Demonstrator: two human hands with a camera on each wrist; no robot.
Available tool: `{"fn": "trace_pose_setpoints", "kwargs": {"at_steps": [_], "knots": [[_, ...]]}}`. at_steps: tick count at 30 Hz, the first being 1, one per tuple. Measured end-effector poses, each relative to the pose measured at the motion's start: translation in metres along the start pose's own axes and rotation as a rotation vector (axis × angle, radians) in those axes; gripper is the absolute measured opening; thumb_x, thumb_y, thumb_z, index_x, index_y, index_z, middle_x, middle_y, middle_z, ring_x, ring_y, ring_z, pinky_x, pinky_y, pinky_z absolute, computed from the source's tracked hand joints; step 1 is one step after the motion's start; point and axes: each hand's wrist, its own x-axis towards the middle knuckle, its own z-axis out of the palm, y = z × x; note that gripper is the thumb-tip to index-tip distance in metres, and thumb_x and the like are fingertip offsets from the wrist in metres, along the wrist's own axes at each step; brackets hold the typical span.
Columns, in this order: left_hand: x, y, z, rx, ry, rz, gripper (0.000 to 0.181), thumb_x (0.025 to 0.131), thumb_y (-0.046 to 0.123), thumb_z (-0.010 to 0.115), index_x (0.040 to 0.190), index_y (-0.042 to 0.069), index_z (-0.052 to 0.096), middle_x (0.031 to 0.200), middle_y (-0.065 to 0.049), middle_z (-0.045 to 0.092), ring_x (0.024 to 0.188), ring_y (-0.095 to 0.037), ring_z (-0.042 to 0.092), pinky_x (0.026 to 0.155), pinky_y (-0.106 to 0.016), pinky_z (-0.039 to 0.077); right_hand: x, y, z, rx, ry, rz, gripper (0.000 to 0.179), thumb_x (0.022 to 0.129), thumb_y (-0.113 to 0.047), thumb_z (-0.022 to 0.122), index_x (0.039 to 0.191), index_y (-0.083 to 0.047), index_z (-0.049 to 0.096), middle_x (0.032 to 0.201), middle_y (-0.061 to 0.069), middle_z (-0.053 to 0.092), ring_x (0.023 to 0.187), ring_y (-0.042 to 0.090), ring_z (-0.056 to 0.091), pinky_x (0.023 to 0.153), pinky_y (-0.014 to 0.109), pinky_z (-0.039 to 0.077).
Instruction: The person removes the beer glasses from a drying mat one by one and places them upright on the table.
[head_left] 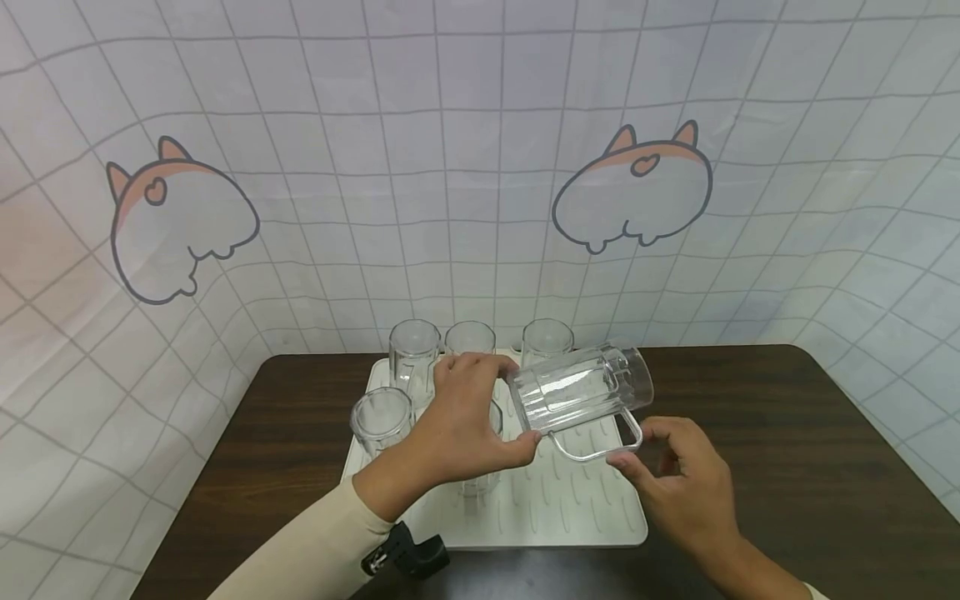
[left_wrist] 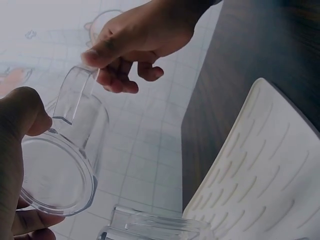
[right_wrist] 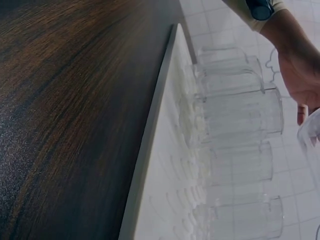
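A clear glass mug is held sideways above a white ribbed drying mat, its mouth toward the right. My left hand grips the base end, with the thumb in front and the fingers behind. The thumb and fingers of my right hand pinch the mug's handle. In the left wrist view the round mug base faces the camera, and the right hand is at the handle's far end. Only part of the mug shows at the right edge of the right wrist view.
Several other clear mugs stand on the mat, including one at the left and one at the back. My left forearm partly hides another. Dark wooden table surrounds the mat, and a white gridded curtain hangs behind it.
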Motion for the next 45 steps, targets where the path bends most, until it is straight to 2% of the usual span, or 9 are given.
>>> {"fn": "trace_pose_setpoints", "kwargs": {"at_steps": [7,12,20,25,30,33,40,45], "knots": [[-0.001,0.0,0.001,0.019,-0.054,-0.025,0.065,0.074,0.044,0.083,0.124,0.009,0.06,0.118,-0.002,0.062,0.122,-0.024,0.051,0.111,-0.053,0.02,0.002,-0.004,-0.003,0.106,-0.066,0.001,0.048,0.09,-0.052,0.074,0.098,-0.004,0.069,0.095,0.006,0.067,0.066,0.01,0.054,0.062,0.016,0.046],[0.0,0.0,0.001,0.042,-0.105,-0.053,0.066,0.076,0.046,0.083,0.125,0.008,0.06,0.12,-0.004,0.062,0.123,-0.025,0.051,0.111,-0.053,0.019,0.003,-0.006,0.0,0.197,-0.055,-0.035,0.043,0.09,-0.037,0.08,0.101,0.002,0.067,0.097,0.009,0.067,0.071,0.009,0.06,0.066,0.017,0.051],[0.001,0.004,0.004,0.071,-0.161,-0.094,0.067,0.076,0.044,0.084,0.125,0.006,0.061,0.118,-0.003,0.066,0.127,-0.025,0.05,0.11,-0.055,0.017,0.004,-0.012,0.008,0.236,-0.027,-0.077,0.046,0.094,-0.041,0.075,0.102,0.004,0.066,0.1,0.012,0.068,0.086,0.01,0.064,0.082,0.015,0.05],[0.002,0.007,0.008,0.098,-0.171,-0.101,0.067,0.075,0.043,0.086,0.126,0.006,0.062,0.116,-0.002,0.068,0.127,-0.024,0.049,0.11,-0.053,0.017,0.004,-0.016,0.012,0.285,-0.018,-0.098,0.044,0.095,-0.036,0.075,0.101,0.007,0.065,0.099,0.014,0.067,0.09,0.01,0.064,0.084,0.015,0.05],[0.001,0.009,0.011,0.122,-0.187,-0.107,0.067,0.075,0.044,0.087,0.126,0.008,0.063,0.115,0.001,0.068,0.127,-0.023,0.05,0.11,-0.053,0.017,0.004,-0.02,0.014,0.293,-0.027,-0.105,0.044,0.097,-0.037,0.072,0.102,0.006,0.065,0.1,0.012,0.068,0.097,0.014,0.064,0.093,0.018,0.047],[0.001,0.009,0.013,0.137,-0.185,-0.103,0.067,0.074,0.045,0.088,0.125,0.009,0.064,0.114,0.002,0.069,0.126,-0.022,0.051,0.109,-0.053,0.018,0.005,-0.023,0.016,0.347,-0.036,-0.129,0.041,0.098,-0.033,0.072,0.102,0.008,0.064,0.1,0.014,0.067,0.097,0.014,0.065,0.092,0.019,0.048],[0.003,0.008,0.016,0.166,-0.185,-0.103,0.068,0.074,0.047,0.089,0.126,0.01,0.064,0.117,0.003,0.069,0.127,-0.021,0.051,0.11,-0.054,0.018,0.01,-0.027,0.022,0.596,-0.109,-0.236,0.035,0.098,-0.011,0.07,0.103,0.02,0.055,0.097,0.02,0.063,0.091,0.015,0.066,0.084,0.02,0.054],[0.003,0.008,0.017,0.165,-0.188,-0.106,0.07,0.074,0.047,0.089,0.128,0.01,0.064,0.119,0.004,0.069,0.127,-0.02,0.051,0.11,-0.055,0.017,0.011,-0.029,0.022,0.6,-0.153,-0.242,0.033,0.101,-0.011,0.065,0.104,0.02,0.055,0.097,0.019,0.063,0.093,0.015,0.066,0.085,0.02,0.054]]}}
